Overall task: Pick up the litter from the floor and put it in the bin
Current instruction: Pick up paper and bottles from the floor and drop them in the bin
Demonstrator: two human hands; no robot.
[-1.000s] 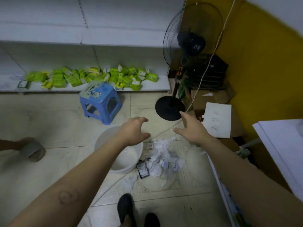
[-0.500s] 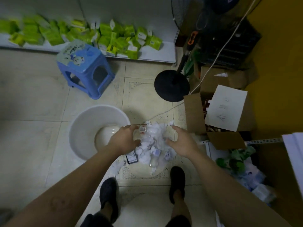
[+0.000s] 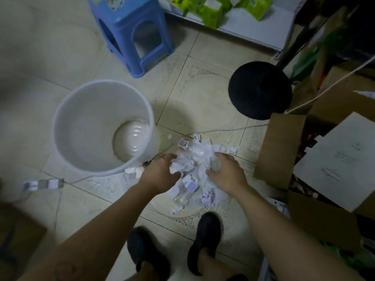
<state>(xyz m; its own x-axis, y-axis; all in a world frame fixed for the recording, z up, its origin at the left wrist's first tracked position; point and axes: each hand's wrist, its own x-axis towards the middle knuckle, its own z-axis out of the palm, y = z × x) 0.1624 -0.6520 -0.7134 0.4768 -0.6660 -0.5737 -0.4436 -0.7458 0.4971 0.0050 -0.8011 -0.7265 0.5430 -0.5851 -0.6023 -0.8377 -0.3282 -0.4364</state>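
Both hands on the litter (image 3: 193, 161), a heap of crumpled white paper on the floor tiles just right of the bin (image 3: 67, 122).
- Left hand (image 3: 160, 173): fingers curled into the heap's left edge, tips buried in paper.
- Right hand (image 3: 227, 173): fingers bent over the right side, clutching paper, tips also hidden.
- Clear bottle (image 3: 195, 151) lies on the far part of the heap. A second one (image 3: 182, 195) is half covered at the near edge.
- Small boxes in the heap are too blurred to read.
- The bin is upright and holds something pale and round that I can't identify.
- Blue stool (image 3: 132, 35) at far left is cut off at the top. Cardboard box (image 3: 278, 147) on the right, partly out of frame.
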